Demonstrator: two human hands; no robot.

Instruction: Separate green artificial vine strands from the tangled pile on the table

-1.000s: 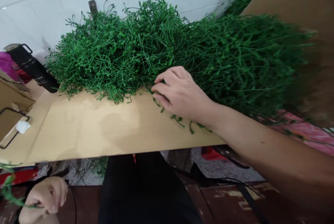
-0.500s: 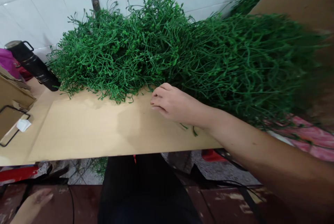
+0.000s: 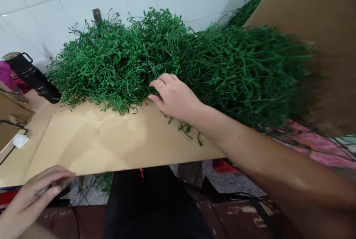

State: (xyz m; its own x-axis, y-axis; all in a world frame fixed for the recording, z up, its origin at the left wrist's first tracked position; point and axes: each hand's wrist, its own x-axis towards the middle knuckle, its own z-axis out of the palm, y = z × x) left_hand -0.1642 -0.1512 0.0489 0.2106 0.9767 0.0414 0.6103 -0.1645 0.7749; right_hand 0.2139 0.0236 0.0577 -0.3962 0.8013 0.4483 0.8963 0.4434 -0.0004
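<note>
A big heap of green artificial sprigs (image 3: pixel 178 61) lies along the back of a brown cardboard sheet (image 3: pixel 105 142) on the table. My right hand (image 3: pixel 174 96) reaches into the front edge of the heap, fingers curled and pinching some sprigs. A few loose green bits (image 3: pixel 185 127) lie on the cardboard under my wrist. My left hand (image 3: pixel 33 190) sits at the cardboard's near left edge, blurred, fingers stretched out flat and holding nothing that I can see.
A black flask (image 3: pixel 30 75) lies at the far left by the white tiled wall (image 3: pixel 55 5). A cardboard box (image 3: pixel 11 116) with a white scrap (image 3: pixel 20 140) stands at left. A tall cardboard panel (image 3: pixel 319 27) rises at right, pink cloth (image 3: pixel 319 146) below it.
My right hand has moved left and up into the heap's edge. My left hand has risen from below the table to the cardboard's near edge and its fingers have opened.
</note>
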